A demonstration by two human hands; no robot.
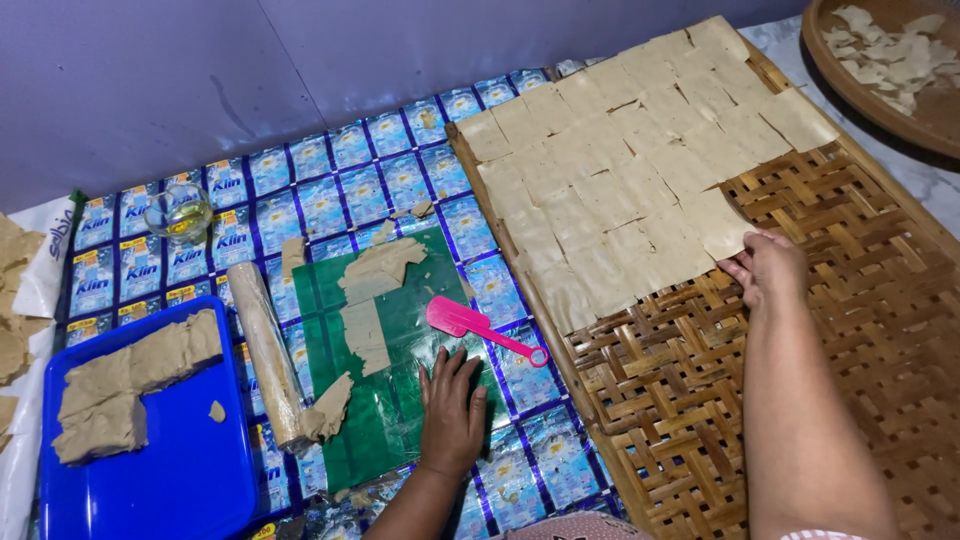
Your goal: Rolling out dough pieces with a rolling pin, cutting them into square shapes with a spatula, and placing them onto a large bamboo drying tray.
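I see my left hand [452,410] low in the middle of the frame, palm down and flat, fingers spread a little and pointing toward the top of the picture. Its forearm enters from the bottom edge, just left of centre, and rises nearly straight. My right hand [768,268] sits in the right half, slightly above mid-height, knuckles up, fingers curled loosely and aimed to the left, fingertips [727,262] pressed downward. That forearm runs long from the bottom right edge, angling up and slightly left. Both hands grasp nothing.
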